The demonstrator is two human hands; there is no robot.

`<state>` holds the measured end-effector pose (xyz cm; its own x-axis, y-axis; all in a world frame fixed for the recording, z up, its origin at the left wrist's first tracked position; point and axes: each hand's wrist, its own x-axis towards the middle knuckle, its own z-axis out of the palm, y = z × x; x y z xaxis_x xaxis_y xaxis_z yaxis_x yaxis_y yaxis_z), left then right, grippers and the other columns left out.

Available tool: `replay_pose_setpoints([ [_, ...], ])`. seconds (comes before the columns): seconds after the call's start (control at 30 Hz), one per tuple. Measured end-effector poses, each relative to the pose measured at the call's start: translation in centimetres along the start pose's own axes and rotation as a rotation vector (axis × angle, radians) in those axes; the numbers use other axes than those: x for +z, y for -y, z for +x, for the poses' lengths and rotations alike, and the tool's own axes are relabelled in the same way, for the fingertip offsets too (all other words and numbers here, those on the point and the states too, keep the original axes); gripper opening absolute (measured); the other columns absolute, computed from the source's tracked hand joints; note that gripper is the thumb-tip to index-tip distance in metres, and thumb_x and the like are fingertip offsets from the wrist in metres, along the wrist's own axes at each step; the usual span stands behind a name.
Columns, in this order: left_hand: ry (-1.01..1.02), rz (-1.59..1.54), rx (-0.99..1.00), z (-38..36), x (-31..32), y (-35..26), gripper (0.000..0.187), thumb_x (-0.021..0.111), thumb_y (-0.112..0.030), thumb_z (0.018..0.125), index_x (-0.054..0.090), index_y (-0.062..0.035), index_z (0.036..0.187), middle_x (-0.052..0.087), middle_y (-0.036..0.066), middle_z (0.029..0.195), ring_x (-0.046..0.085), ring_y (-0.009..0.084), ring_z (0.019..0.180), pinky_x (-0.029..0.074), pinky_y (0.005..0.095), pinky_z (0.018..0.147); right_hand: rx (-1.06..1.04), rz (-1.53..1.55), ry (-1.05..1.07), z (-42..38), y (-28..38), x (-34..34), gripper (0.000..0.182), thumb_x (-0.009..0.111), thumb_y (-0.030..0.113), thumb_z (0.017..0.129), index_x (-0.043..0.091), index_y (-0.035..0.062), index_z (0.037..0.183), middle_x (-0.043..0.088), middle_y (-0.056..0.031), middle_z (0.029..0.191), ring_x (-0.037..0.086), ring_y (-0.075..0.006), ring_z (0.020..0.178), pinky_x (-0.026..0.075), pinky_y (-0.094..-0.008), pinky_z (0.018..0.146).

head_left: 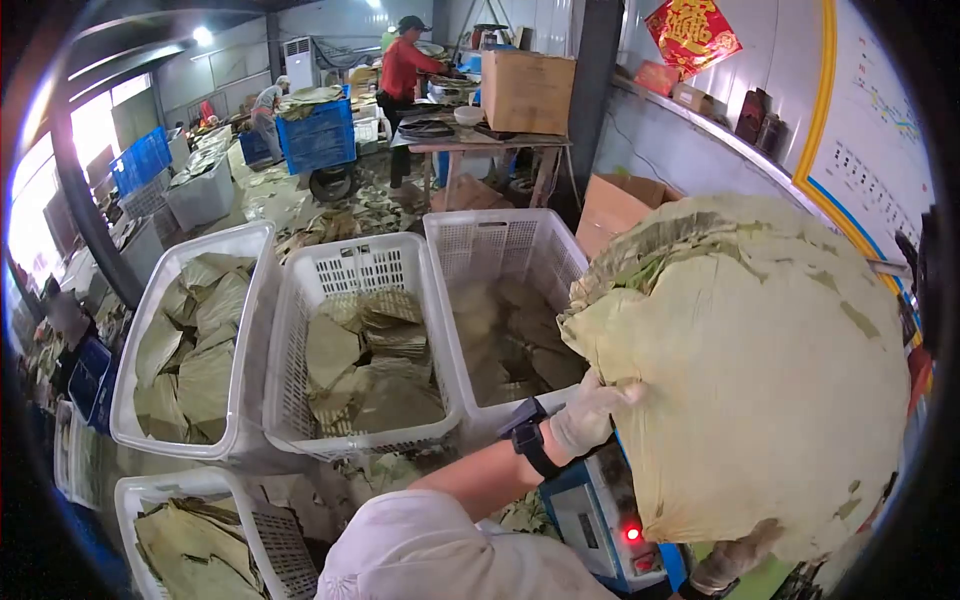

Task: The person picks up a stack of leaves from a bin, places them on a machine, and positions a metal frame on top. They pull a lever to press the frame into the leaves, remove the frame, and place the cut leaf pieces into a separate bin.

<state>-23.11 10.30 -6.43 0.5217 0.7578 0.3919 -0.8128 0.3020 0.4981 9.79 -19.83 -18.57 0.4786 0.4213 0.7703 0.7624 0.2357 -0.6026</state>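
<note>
A thick stack of large, pale dried leaves (770, 370) fills the right side of the view, its broad flat face toward me. My left hand (592, 412), in a thin whitish glove with a dark band on the wrist, is closed on the stack's left edge. Down at the lower edge, my right hand (738, 558), also gloved, is closed around the leaves, its fingers partly hidden. Just below the stack sits a blue machine (590, 520) with a display panel and a lit red light (632, 534); the leaves cover part of it.
White plastic crates (270, 345) (432, 350) (440, 290) hold folded dried leaves; another crate (245, 520) stands nearer. A cardboard box (615, 210) is behind the stack. Farther back are a table (550, 140) with a carton (527, 92), a person in red (402, 70) and a blue bin (318, 138).
</note>
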Motion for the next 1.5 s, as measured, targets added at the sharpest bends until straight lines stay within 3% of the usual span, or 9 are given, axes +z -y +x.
replay_pose_setpoints([
  [0.2,0.103,0.100,0.024,0.6,-4.9,2.8,0.038,0.060,-0.007,0.090,0.058,0.0023,0.127,0.070,0.010,0.111,0.068,0.0202,0.099,0.054,0.0361,0.089,0.133,-0.126,-0.199,-3.0,0.3,0.9,0.062,0.059,0.022,0.101,0.036,-0.0062,0.151,0.041,-0.0211,0.157,0.047,-0.0341,0.139,0.038,-0.0488,0.116],
  [0.33,0.050,0.469,-0.013,-0.4,-6.7,4.9,0.026,0.048,0.003,0.090,0.066,0.0058,0.107,0.072,0.016,0.112,0.069,0.0243,0.101,0.055,0.0368,0.090,0.597,0.982,-0.151,-4.2,5.2,0.3,0.044,0.052,0.036,0.105,0.059,0.0046,0.135,0.061,-0.0110,0.134,0.058,-0.0228,0.121,0.049,-0.0396,0.102],
  [0.6,0.327,0.781,-0.303,-1.4,-6.0,10.4,0.031,0.056,-0.007,0.094,0.064,0.0056,0.121,0.066,0.013,0.124,0.064,0.0247,0.113,0.053,0.0383,0.096,0.874,0.554,-0.681,-12.9,9.7,-0.4,0.039,0.057,0.027,0.099,0.063,-0.0005,0.127,0.066,-0.0107,0.127,0.062,-0.0247,0.115,0.046,-0.0422,0.104],
  [0.67,0.738,1.359,0.144,-0.1,-8.0,12.1,0.036,0.056,-0.006,0.093,0.060,0.0059,0.127,0.065,0.012,0.125,0.062,0.0261,0.116,0.053,0.0393,0.097,0.886,0.375,-0.687,-12.1,11.3,-1.8,0.036,0.057,0.025,0.099,0.063,-0.0030,0.122,0.067,-0.0119,0.121,0.064,-0.0237,0.110,0.050,-0.0394,0.098],
  [0.83,0.400,0.661,-0.357,4.6,-4.5,18.3,0.025,0.058,-0.004,0.090,0.068,0.0041,0.112,0.068,0.019,0.124,0.065,0.0305,0.114,0.054,0.0387,0.095,0.720,0.237,-0.825,-6.7,12.0,-3.4,0.028,0.063,0.021,0.095,0.068,-0.0050,0.105,0.070,-0.0107,0.094,0.067,-0.0172,0.085,0.052,-0.0307,0.074],
  [0.93,0.929,1.329,0.327,8.3,-5.5,22.0,0.022,0.057,0.000,0.089,0.070,0.0022,0.106,0.071,0.022,0.114,0.070,0.0341,0.105,0.055,0.0394,0.093,0.813,0.148,-0.884,-3.5,10.1,-5.2,0.026,0.064,0.020,0.094,0.070,-0.0048,0.100,0.070,-0.0104,0.087,0.066,-0.0137,0.078,0.051,-0.0305,0.066],
  [1.27,0.396,1.031,-0.642,12.3,-2.5,27.3,0.039,0.075,0.001,0.081,0.065,0.0028,0.118,0.058,0.022,0.130,0.061,0.0370,0.112,0.055,0.0444,0.092,1.064,-0.663,-0.683,-0.8,1.0,-8.9,0.035,0.069,0.028,0.082,0.073,0.0055,0.109,0.075,-0.0186,0.096,0.072,-0.0334,0.090,0.056,-0.0403,0.081],
  [1.43,0.296,1.468,0.545,7.9,2.2,23.4,0.055,0.081,-0.020,0.082,0.058,0.0057,0.124,0.051,0.026,0.135,0.053,0.0442,0.120,0.040,0.0558,0.109,1.117,-0.795,-0.681,-1.8,-1.0,-9.8,0.038,0.067,0.035,0.080,0.074,0.0106,0.109,0.074,-0.0199,0.098,0.070,-0.0392,0.093,0.055,-0.0426,0.082],
  [1.5,0.651,1.343,0.527,5.4,3.7,23.4,0.058,0.079,-0.028,0.084,0.057,0.0052,0.126,0.054,0.025,0.133,0.053,0.0446,0.120,0.038,0.0562,0.111,1.003,-0.714,-0.729,-1.5,-0.3,-9.0,0.039,0.066,0.036,0.081,0.074,0.0077,0.106,0.073,-0.0216,0.093,0.070,-0.0411,0.090,0.056,-0.0438,0.080],
])
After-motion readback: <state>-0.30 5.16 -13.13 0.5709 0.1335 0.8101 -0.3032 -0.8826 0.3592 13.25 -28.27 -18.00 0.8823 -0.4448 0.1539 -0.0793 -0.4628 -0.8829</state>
